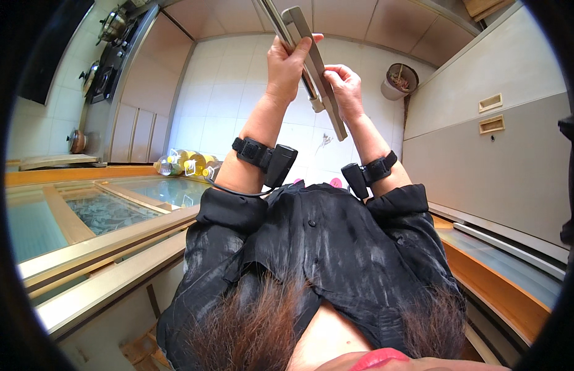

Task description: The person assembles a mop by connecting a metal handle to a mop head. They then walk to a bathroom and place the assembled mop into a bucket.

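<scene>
My left hand is closed around a shiny metal pole with a long, flat grey-beige bar alongside it. The thumb lies across the bar. Both pieces slant from the upper left down toward the middle, and the pole's lower end has a pale fitting beside the bar. At the bar's right edge, my right hand is closed, with thumb and fingertips pinched against it. Whether the fingertips also hold something small cannot be made out. Black strapped devices sit on both forearms.
A small bin with scraps stands on the white tiled floor at the far right. A thin, wispy clump lies below the bar. Oil bottles stand by a glazed sliding door at left. Grey cabinet walls the right side.
</scene>
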`<action>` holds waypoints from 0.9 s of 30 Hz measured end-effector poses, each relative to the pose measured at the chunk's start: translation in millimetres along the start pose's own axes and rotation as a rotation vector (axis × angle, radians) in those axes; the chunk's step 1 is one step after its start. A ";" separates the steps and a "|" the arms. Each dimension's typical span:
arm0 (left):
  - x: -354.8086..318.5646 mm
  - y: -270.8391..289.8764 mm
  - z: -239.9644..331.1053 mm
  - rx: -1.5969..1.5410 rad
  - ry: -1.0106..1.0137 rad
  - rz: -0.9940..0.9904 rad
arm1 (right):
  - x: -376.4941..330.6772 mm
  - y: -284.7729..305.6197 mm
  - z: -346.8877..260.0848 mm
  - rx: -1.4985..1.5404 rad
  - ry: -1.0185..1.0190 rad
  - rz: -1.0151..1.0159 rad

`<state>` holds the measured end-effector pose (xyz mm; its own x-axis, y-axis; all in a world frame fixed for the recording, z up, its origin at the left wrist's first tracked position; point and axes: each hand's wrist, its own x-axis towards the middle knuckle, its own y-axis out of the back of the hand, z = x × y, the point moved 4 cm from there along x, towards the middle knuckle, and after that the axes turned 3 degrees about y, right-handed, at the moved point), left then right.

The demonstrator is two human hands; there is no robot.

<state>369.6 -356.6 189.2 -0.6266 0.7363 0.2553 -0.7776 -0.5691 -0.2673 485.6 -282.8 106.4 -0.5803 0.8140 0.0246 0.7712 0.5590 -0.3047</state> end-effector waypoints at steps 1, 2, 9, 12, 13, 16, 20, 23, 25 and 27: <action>-1.2 -1.5 -5.9 -0.014 0.022 0.004 | 2.3 -0.3 -2.9 0.006 0.003 -0.004; -2.8 -3.8 -11.1 -0.052 0.046 -0.002 | 5.4 -1.2 -6.7 0.013 0.007 -0.010; -14.8 -4.6 -42.1 0.014 0.093 -0.014 | 24.4 -1.3 -16.2 -0.103 0.206 0.024; -14.3 0.5 -47.7 0.028 0.054 -0.065 | 24.4 -5.5 -25.1 -0.071 0.197 -0.008; -15.1 1.4 -48.2 0.032 0.048 -0.080 | 24.2 -7.2 -27.7 -0.090 0.214 -0.013; -18.2 2.0 -49.5 0.078 -0.001 -0.075 | 26.4 -11.4 -33.9 -0.124 0.262 -0.024; -26.7 8.4 -57.3 0.203 0.042 -0.060 | 31.3 -20.2 -33.9 -0.094 0.284 -0.051; -34.3 10.5 -65.5 0.240 0.040 -0.011 | 35.5 -29.4 -34.1 -0.056 0.258 -0.086; -41.2 14.0 -71.5 0.271 0.020 0.050 | 37.1 -38.7 -35.7 -0.020 0.234 -0.126; -45.0 16.9 -76.6 0.291 0.049 0.054 | 37.0 -47.9 -39.6 0.015 0.215 -0.173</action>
<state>388.6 -371.3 102.1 -0.6701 0.7146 0.2008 -0.7294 -0.6841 0.0001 437.5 -273.2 159.6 -0.6330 0.7222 0.2789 0.6603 0.6917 -0.2924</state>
